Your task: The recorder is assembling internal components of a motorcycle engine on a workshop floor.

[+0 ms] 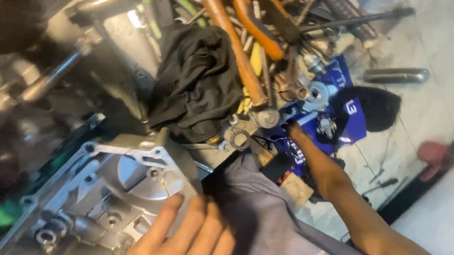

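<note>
Left hand (175,249), fingers extended flat, rests on the near edge of the grey engine cover (90,207) (holding nothing). Right hand (297,134) reaches far-right into the tool pile (279,39); grip indiscernible.

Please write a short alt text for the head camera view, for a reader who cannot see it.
A person's left hand lies flat on a grey cast-metal engine cover, while the right hand reaches to a blue plastic panel amid scattered orange-handled pliers and a black cloth.
</note>
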